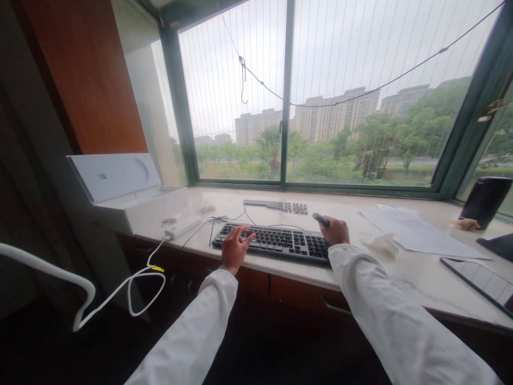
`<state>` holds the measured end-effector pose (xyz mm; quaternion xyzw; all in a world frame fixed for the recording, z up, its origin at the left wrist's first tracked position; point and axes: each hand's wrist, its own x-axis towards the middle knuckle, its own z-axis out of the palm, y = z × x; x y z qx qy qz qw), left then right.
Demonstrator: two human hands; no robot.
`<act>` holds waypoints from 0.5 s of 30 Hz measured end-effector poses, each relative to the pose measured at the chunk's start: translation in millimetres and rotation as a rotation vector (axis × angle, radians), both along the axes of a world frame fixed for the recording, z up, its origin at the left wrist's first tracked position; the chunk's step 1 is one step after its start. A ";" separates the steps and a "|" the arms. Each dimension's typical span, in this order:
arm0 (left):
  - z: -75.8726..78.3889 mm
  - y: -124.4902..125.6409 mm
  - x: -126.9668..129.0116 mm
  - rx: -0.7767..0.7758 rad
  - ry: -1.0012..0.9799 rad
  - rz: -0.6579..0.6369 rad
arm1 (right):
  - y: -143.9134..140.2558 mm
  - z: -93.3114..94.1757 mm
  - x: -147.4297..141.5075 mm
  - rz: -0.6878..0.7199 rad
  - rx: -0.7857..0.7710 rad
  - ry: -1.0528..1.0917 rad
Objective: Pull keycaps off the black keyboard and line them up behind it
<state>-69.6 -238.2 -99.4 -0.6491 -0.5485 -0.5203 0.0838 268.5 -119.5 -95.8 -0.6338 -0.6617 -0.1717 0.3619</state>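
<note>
A black keyboard [280,241] with white lettering lies on a pale stone windowsill counter [420,267]. My left hand [234,248] rests on the keyboard's left end, fingers spread over the keys. At the keyboard's right end, my right hand [335,231] is closed around a small dark tool [320,219] whose tip points up and left. Both arms wear white sleeves. A second, slimmer grey keyboard [276,206] lies farther back near the window.
An open white box [128,198] stands at the left. A white power adapter [182,227] trails a white cable [120,289] off the counter. Papers [417,232], a crumpled wrapper [379,245], a dark cup [484,200] and a tablet [476,278] lie at right.
</note>
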 end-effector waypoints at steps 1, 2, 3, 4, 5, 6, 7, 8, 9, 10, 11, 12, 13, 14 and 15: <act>0.2 -0.3 0.2 -0.001 0.003 0.001 | 0.3 -0.1 0.1 -0.004 0.002 0.000; 0.5 -0.6 0.4 -0.002 0.006 0.001 | 0.7 -0.1 0.2 -0.008 0.003 0.001; 0.9 -0.9 0.7 -0.002 0.009 0.002 | 1.0 -0.1 0.3 -0.011 0.003 -0.001; 1.2 -1.2 0.9 0.000 0.011 0.004 | 1.3 0.0 0.4 -0.012 0.004 -0.002; 1.5 -1.4 1.1 0.002 0.013 0.006 | 1.5 0.2 0.4 -0.013 0.003 -0.002; 1.7 -1.4 1.3 0.003 0.016 0.008 | 1.5 0.5 0.3 -0.013 0.000 -0.002; 1.8 -1.4 1.4 0.005 0.019 0.009 | 1.3 1.0 0.2 -0.013 -0.004 -0.001; 1.9 -1.4 1.4 0.008 0.022 0.009 | 0.9 1.7 -0.1 -0.011 -0.008 0.000; 1.9 -1.3 1.4 0.010 0.024 0.006 | 0.3 2.4 -0.5 -0.010 -0.011 0.001; 1.8 -1.1 1.3 0.012 0.026 0.002 | -0.4 3.3 -1.0 -0.012 -0.014 0.001; 1.7 -1.0 1.2 0.015 0.026 -0.002 | -1.2 4.1 -1.6 -0.016 -0.017 0.000; 1.5 -0.9 1.0 0.019 0.026 -0.007 | -2.1 4.8 -2.1 -0.020 -0.019 -0.001; 1.3 -0.8 0.8 0.021 0.026 -0.012 | -2.9 5.3 -2.5 -0.025 -0.019 -0.001; 1.0 -0.8 0.5 0.023 0.027 -0.015 | -3.7 5.6 -2.7 -0.026 -0.018 -0.001; 0.7 -0.8 0.2 0.024 0.029 -0.018 | -4.4 5.7 -2.7 -0.025 -0.016 0.000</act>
